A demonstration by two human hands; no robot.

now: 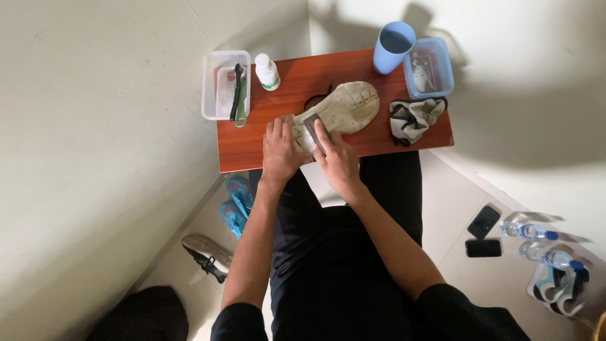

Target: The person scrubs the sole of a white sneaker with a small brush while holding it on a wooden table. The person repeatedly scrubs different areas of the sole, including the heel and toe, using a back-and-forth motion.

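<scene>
Both my forearms reach forward, bare from the black sleeves down. My left hand (282, 146) lies palm-down, fingers (276, 128) spread and curled over the heel end of the shoe (344, 107). My right hand (338, 161) sits just beside it, index finger stretched along the sole.

Home corner: tiled floor (442, 208), plain walls (95, 126), spare shoes at 7 o'clock (205, 254), small wooden table (252, 142) at 12.
</scene>
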